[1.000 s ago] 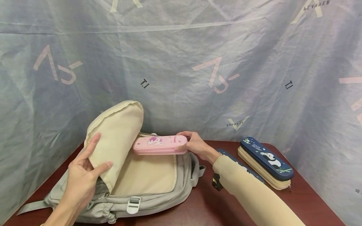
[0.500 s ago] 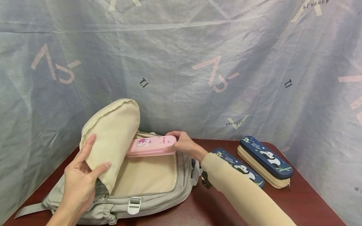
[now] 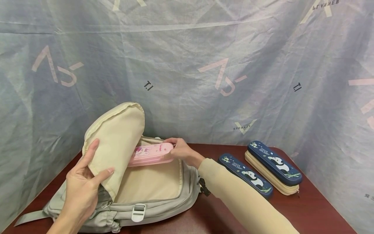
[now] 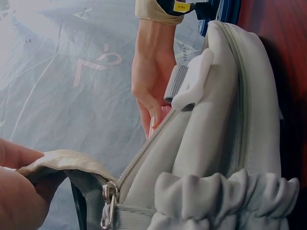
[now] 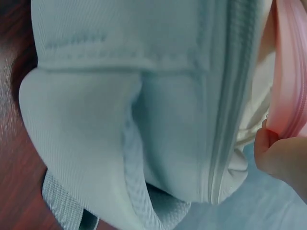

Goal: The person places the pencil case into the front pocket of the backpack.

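A light grey backpack [image 3: 163, 211] lies on the table with its front unzipped. My left hand [image 3: 83, 182] pinches the edge of the cream-lined flap [image 3: 117, 139] between thumb and fingers and keeps it raised. Over the opening, my right hand [image 3: 182, 151] grips one end of a pink pencil case [image 3: 153, 152] printed with a rabbit. The case's far end is hidden behind the flap. In the right wrist view the pink case's zipped side [image 5: 290, 76] shows beside the bag's zipper edge. A zipper pull [image 4: 109, 196] hangs at the flap's corner in the left wrist view.
To the right on the dark red table [image 3: 318, 208] lies a blue panda pencil case [image 3: 245, 175]. Beside it, another blue panda case [image 3: 276, 162] rests on a beige case [image 3: 268, 174]. A grey printed cloth [image 3: 181, 71] hangs behind. A strap [image 3: 32, 217] trails at the left.
My right hand has moved left and slightly down, carrying the pink pencil case farther behind the flap. The left hand still holds the flap up. More of the nearer blue case shows.
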{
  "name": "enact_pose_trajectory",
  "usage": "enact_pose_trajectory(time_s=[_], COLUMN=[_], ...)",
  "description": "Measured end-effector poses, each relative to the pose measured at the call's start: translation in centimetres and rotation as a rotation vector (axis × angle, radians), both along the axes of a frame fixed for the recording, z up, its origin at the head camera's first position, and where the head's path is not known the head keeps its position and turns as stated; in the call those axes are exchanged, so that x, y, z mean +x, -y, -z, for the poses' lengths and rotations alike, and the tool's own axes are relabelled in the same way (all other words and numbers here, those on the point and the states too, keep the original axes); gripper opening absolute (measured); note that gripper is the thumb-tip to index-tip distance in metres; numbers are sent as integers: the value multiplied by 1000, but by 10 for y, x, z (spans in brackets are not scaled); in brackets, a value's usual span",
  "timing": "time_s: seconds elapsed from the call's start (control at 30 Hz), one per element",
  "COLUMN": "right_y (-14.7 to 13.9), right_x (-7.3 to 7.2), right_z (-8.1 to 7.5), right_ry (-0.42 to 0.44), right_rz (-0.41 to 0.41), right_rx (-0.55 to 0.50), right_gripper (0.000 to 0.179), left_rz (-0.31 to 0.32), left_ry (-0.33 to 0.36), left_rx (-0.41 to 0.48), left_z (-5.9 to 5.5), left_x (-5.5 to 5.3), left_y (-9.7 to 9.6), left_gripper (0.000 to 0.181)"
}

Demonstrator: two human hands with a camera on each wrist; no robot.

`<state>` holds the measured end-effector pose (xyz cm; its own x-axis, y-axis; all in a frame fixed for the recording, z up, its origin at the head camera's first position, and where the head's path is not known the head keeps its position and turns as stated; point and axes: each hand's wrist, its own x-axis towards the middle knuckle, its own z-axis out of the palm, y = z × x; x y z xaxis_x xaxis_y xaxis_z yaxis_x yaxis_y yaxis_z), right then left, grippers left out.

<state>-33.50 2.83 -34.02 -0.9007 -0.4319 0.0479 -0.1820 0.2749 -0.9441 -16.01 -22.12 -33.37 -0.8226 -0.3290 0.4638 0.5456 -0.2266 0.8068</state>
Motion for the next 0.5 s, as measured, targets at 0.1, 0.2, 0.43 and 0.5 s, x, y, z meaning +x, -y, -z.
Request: enact_pose_trajectory(time_s=[0.1,0.2,0.43,0.5], right_y=[4,9,18,21], right_x=[1,1,5,6], right_z=[2,5,7,7], right_ry=[21,29,44,48], right_rz=[4,8,18,23], right_rx=[5,21,37,47], right_gripper=[56,56,59,58], left_rz=[8,12,17,21], left_ry=[4,8,9,10], left_rx=[-6,-16,-30,-28], left_z=[0,1,1,1], left_x=[1,1,1,0], left_y=[2,3,5,6], left_gripper=[91,90,91,90])
